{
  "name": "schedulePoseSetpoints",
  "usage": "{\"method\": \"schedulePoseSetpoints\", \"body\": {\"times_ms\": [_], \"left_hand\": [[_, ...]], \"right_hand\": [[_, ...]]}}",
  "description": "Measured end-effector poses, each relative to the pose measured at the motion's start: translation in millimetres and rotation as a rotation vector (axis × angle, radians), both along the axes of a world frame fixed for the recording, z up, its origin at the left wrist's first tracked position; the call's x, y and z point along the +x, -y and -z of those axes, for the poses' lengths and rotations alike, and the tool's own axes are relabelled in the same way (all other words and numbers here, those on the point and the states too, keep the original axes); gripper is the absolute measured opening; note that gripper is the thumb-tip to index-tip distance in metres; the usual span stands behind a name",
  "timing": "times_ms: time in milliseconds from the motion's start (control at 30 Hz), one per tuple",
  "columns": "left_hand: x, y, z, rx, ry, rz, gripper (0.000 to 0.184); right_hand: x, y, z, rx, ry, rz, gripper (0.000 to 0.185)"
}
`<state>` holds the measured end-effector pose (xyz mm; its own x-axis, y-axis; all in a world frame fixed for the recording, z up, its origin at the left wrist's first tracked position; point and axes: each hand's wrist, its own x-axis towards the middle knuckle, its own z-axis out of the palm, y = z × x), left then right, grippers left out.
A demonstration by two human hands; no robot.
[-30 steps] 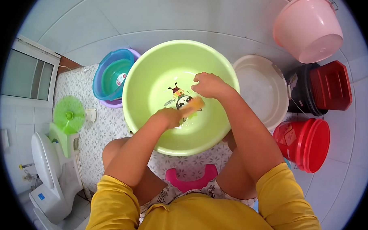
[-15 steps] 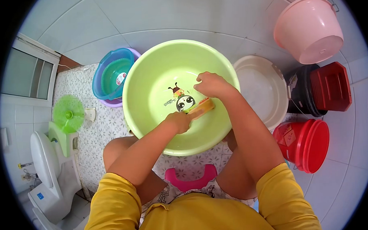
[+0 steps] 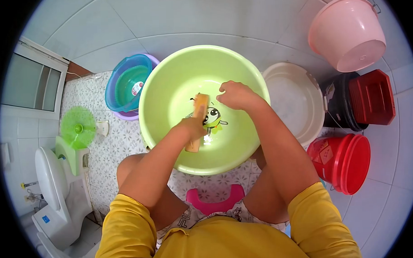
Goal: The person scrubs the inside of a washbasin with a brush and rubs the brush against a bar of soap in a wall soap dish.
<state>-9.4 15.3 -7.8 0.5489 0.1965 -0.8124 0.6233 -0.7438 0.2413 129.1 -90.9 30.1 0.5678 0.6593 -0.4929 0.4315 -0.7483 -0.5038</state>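
A large light-green basin (image 3: 157, 99) sits before me, with a cartoon character (image 3: 211, 116) printed on its bottom. My left hand (image 3: 190, 128) is closed around a yellow-tan scrub brush (image 3: 201, 105), whose far end lies over the print and whose near end sticks out below my fist. Inside the basin on the right, my right hand (image 3: 236, 95) hovers or rests with loosely bent fingers, thumb and forefinger apart, and nothing visible in it. I cannot tell whether it touches the basin.
Nested teal basins (image 3: 118, 89) are at left, a white basin (image 3: 294, 103) at right. A red bucket (image 3: 339, 163), a black bucket (image 3: 337, 101) and a pink bucket (image 3: 346, 33) line the right side. A toilet (image 3: 53, 180) is at far left; a pink stool (image 3: 216, 201) is below me.
My left hand has moved left and slightly up with the brush, which has turned from slanting right to nearly upright, uncovering more of the print. My right hand has stayed almost in place.
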Motion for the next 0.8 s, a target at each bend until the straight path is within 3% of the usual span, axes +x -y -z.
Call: {"method": "schedulePoseSetpoints", "body": {"times_ms": [133, 267, 500, 633, 800], "left_hand": [[-4, 26, 12, -0.053, 0.085, 0.274, 0.089], [-2, 30, 10, -0.012, 0.063, 0.328, 0.087], [12, -1, 11, 0.274, 0.101, 0.027, 0.087], [19, -9, 23, 0.262, 0.208, -0.145, 0.088], [32, 6, 24, 0.101, 0.217, -0.043, 0.086]], "right_hand": [[-1, -1, -1, -0.003, 0.001, -0.019, 0.029], [2, -3, 0, -0.004, 0.023, 0.005, 0.028], [10, 7, -5, 0.087, 0.095, 0.158, 0.032], [12, 10, -12, 0.173, 0.165, 0.208, 0.034], [13, 10, -22, 0.309, 0.21, 0.297, 0.035]]}}
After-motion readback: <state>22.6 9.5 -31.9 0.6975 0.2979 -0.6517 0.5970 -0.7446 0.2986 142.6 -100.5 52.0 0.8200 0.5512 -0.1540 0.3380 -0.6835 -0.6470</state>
